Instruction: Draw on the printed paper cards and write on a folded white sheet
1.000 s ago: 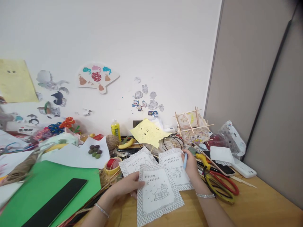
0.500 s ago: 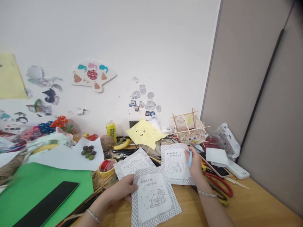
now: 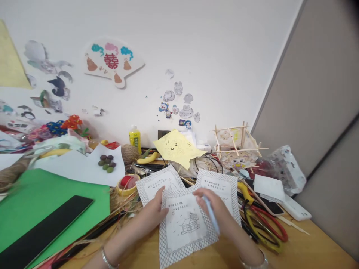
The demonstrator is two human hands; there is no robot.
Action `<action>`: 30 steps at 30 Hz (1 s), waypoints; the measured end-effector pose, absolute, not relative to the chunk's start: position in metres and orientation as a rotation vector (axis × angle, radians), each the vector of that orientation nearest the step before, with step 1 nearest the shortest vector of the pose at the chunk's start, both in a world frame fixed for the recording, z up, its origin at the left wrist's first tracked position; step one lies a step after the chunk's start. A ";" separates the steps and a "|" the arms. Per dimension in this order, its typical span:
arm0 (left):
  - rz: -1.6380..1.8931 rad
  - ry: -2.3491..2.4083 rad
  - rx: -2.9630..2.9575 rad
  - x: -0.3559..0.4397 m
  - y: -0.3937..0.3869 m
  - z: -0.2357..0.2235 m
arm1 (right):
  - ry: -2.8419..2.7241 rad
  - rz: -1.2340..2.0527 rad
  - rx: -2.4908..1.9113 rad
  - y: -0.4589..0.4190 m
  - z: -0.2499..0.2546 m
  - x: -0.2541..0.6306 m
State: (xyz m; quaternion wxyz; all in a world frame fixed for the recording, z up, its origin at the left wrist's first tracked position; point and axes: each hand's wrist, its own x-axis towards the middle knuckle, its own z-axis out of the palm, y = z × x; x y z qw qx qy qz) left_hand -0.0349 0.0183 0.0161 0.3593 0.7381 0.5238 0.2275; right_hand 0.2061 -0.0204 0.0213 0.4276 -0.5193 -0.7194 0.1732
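My left hand [image 3: 153,213] grips the left edge of the front paper sheet [image 3: 183,239], thumb on top. That sheet carries a line drawing of a pavilion, handwritten characters and a crosshatched border. In my right hand [image 3: 220,211] is a light blue pen [image 3: 211,216], slanting down to the right; the fingertips are at the sheet's upper right corner, and whether they pinch it I cannot tell. Two similar bordered sheets lie behind: the left sheet [image 3: 157,183] with a mountain-like drawing, and the right sheet [image 3: 221,183], partly covered by my right hand.
Scissors with red handles [image 3: 276,220] and a yellow-handled tool [image 3: 246,192] lie at right, near phones [image 3: 265,203]. A stick frame [image 3: 237,149] stands at the back. Tape rolls [image 3: 127,185], twine [image 3: 130,153], green card [image 3: 70,190] and a black strip [image 3: 50,231] fill the left.
My right hand has left the right sheet and moved left and down to the front sheet's upper corner, pen still held. My left hand stays on the front sheet. The view has tilted down.
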 end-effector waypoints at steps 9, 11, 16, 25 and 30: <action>0.151 1.057 3.073 -0.033 -0.041 -0.033 | -2.424 0.431 -1.343 -0.047 -0.009 0.209; 0.338 0.879 3.204 -0.030 -0.050 -0.062 | -2.482 0.448 -1.271 -0.046 -0.008 0.224; 0.722 0.708 3.218 -0.014 -0.058 -0.071 | -2.348 0.513 -1.132 -0.036 -0.008 0.246; 0.568 0.740 3.112 -0.015 -0.058 -0.041 | -2.002 0.779 -1.236 -0.020 0.021 0.180; 0.574 0.697 3.159 -0.017 -0.053 -0.045 | -1.703 1.001 -1.431 -0.014 0.012 0.164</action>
